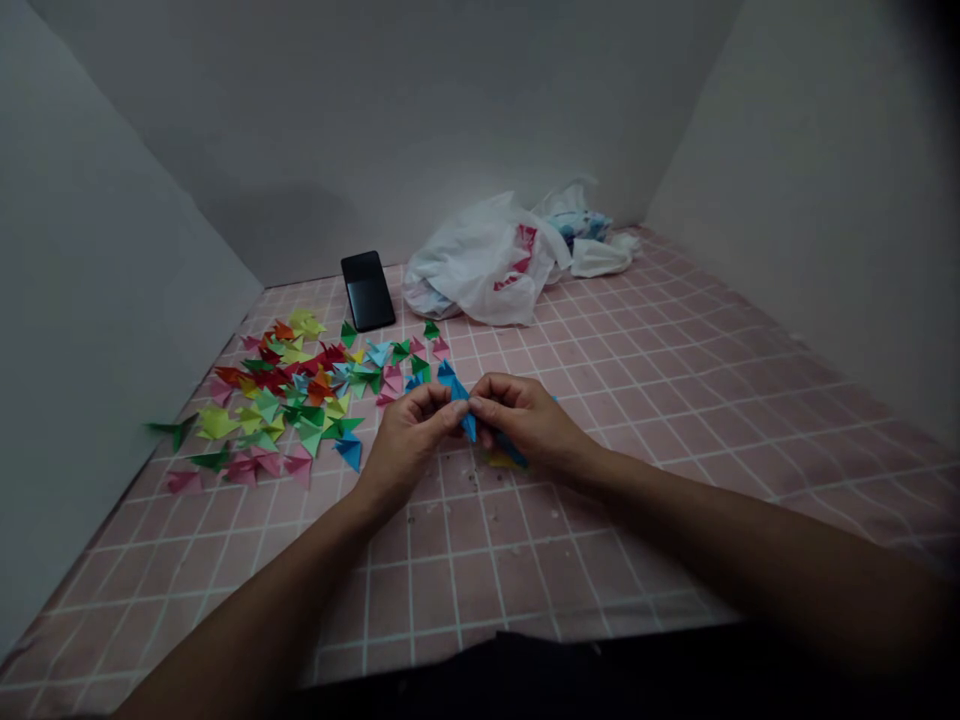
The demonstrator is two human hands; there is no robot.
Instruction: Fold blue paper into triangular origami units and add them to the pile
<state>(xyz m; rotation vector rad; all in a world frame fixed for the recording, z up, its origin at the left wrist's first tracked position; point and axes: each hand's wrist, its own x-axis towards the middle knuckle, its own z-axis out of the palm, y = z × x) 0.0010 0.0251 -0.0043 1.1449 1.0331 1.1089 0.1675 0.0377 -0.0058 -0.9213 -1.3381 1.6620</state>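
Note:
Between my two hands is a narrow folded piece of blue origami paper (460, 392), held a little above the table. My left hand (411, 432) pinches it from the left with thumb and fingers. From the right, my right hand (525, 420) pinches the same paper, thumb near its middle. Beneath the right hand lie a yellow paper piece (501, 460) and a dark blue one, both partly hidden. To the left of my hands spreads a heap of folded paper cranes (300, 390) in green, pink, red, orange, yellow and blue. One blue crane (349, 449) lies near my left wrist.
A pink-and-white checked cloth (660, 370) covers the table. A black phone (368, 291) leans near the back wall. Beside it lie a crumpled white plastic bag (487, 260) with red print and a smaller blue-and-white packet (581, 225). Pale walls enclose the left, back and right.

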